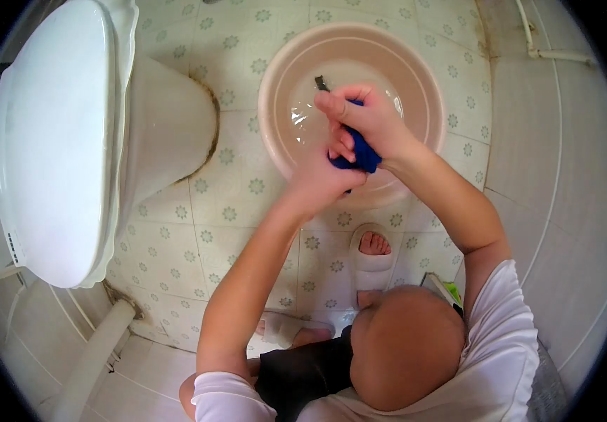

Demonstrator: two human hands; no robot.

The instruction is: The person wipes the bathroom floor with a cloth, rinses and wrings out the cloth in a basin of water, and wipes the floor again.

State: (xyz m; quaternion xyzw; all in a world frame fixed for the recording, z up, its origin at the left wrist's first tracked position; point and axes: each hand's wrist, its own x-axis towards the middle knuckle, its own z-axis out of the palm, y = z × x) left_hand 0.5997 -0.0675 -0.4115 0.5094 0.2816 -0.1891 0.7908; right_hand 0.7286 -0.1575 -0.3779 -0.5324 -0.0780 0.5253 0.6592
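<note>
Both hands are clenched on a blue cloth (pixel 365 150), the left hand (pixel 323 176) closed around its lower part and the right hand (pixel 372 118) gripping higher up. This bunched cloth is above the near half of the pink basin (pixel 272 105), inside its rim. A dark strip (pixel 321 83) pokes out past the right thumb, over the basin's middle; whether it belongs to the cloth, I cannot tell. Beneath, shallow water (pixel 317 125) glints on the basin floor. Squeezing or wringing seems to be the step in hand, though no drips can be made out. To go on, the move would call for firm grips and opposite turns of the wrists, with the cloth held within the basin's rim. One white slipper (pixel 373 263) stands just on the near side of the basin; the toilet (pixel 54 141) is to its left.
</note>
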